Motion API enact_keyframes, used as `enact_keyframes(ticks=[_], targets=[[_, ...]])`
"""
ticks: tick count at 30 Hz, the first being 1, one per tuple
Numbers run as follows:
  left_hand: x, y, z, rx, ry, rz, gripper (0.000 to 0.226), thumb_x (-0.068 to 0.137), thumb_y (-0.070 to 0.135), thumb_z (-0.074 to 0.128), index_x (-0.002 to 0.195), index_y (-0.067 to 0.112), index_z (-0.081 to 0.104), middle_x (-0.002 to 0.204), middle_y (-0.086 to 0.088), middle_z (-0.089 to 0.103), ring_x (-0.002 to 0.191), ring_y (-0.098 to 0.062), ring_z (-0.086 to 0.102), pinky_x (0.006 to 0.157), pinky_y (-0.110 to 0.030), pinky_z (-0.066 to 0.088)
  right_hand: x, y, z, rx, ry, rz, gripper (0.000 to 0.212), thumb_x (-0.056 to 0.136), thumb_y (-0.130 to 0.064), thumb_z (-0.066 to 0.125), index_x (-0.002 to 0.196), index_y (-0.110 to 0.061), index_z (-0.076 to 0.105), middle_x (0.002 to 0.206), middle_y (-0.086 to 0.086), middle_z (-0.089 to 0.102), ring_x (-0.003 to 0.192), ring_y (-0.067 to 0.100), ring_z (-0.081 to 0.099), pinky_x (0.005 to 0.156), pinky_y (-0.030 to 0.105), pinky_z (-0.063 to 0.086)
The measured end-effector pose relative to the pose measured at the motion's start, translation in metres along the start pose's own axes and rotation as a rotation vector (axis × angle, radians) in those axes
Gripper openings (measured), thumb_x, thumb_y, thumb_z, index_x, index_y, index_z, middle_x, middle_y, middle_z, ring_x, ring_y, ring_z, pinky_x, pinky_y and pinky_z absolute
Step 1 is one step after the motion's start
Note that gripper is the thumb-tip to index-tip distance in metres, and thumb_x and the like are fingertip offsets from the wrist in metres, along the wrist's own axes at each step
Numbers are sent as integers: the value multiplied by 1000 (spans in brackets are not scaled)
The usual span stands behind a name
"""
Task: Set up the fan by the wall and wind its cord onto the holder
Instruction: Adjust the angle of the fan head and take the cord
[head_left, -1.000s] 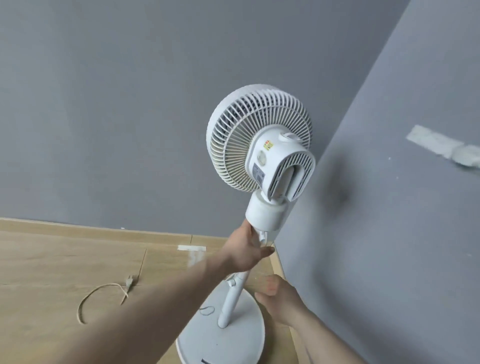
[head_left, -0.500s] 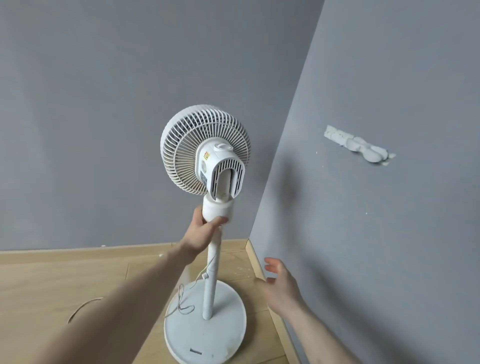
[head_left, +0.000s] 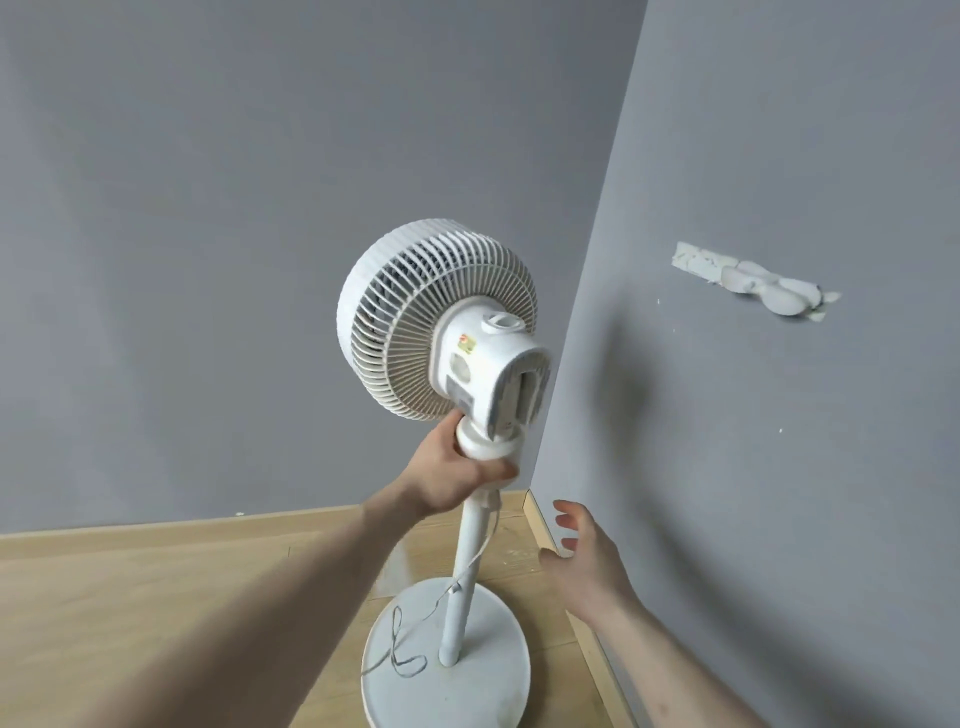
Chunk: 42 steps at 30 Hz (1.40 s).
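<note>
A white pedestal fan (head_left: 441, 338) stands in the room's corner on its round base (head_left: 467, 691). My left hand (head_left: 457, 475) grips the neck just under the fan head. The fan leans a little towards the right wall. Its thin white cord (head_left: 470, 564) runs down the pole and loops on the base. My right hand (head_left: 584, 556) hovers open beside the pole, touching nothing. A white holder (head_left: 769, 293) is taped to the right wall, well above my right hand.
Two grey walls meet just behind the fan. A wooden skirting board (head_left: 540, 525) runs along the foot of each wall. Light wood flooring (head_left: 156, 613) spreads out to the left.
The fan head has turned and tilted towards the right wall, and the fan looks nearer. My left hand keeps its grip on the neck. My right hand has risen slightly beside the pole.
</note>
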<state>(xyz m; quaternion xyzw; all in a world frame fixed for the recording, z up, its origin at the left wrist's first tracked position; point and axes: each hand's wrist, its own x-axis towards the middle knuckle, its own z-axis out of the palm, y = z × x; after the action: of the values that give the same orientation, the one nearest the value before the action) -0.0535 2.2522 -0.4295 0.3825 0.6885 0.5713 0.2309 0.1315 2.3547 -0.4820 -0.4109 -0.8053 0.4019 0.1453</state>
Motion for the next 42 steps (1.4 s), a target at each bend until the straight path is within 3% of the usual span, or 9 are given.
enact_keyframes(ticks=[5,18,22,26,29,31,34,37,42], targets=[[13,3,36,85,284,-25,68,49,52,90,106,36,58,98,14,70,89,-7,69,81,-36,59,14,7,-2,39,43,13,57,89,-14,63,140,-33,44,128,-14,53,111,10,57,100,38,52],[30,23,86,86,550,-132,94,45,72,83,121,28,51,111,8,65,102,-15,66,89,-34,55,37,25,-22,180,153,9,55,92,-5,59,140,-28,46,129,-6,57,114,17,59,96,34,50],[33,27,102,163,502,-145,109,56,67,85,139,17,35,134,-6,50,121,-28,56,96,-42,51,36,30,-26,184,147,24,56,93,-5,57,142,-28,44,132,-6,56,115,17,58,99,37,51],[42,27,110,200,336,-179,103,63,68,79,139,16,33,133,-7,48,124,-27,52,105,-46,46,36,31,-32,195,160,11,60,93,-5,59,145,-30,42,134,-7,55,116,16,58,100,37,51],[46,27,104,81,178,-174,65,68,66,76,116,27,53,109,2,69,98,-20,71,93,-45,57,40,23,-37,254,184,-26,66,93,-5,61,149,-32,39,136,-10,54,116,13,58,99,32,49],[36,38,97,47,73,-126,36,86,47,71,114,31,54,112,11,67,103,-15,67,95,-31,51,43,16,-38,285,205,-52,70,92,-5,63,151,-32,38,136,-11,54,115,12,58,96,27,47],[23,33,81,100,-57,-131,58,98,37,58,150,29,34,137,15,46,126,-9,46,94,-17,30,44,5,-34,304,209,-88,72,90,-7,67,152,-32,38,137,-12,56,114,8,59,100,30,49],[8,16,59,138,-102,-236,78,96,45,60,160,23,23,162,7,28,145,-15,33,107,-25,29,42,-6,-30,348,185,-122,72,90,-10,69,152,-29,39,136,-14,57,104,-3,60,99,32,51],[-11,-1,2,204,-58,-389,64,81,53,75,132,18,58,134,-5,59,103,-16,59,84,-33,51,50,-18,-17,359,182,-116,72,90,-24,70,153,-33,36,137,-14,56,114,4,61,102,43,52]])
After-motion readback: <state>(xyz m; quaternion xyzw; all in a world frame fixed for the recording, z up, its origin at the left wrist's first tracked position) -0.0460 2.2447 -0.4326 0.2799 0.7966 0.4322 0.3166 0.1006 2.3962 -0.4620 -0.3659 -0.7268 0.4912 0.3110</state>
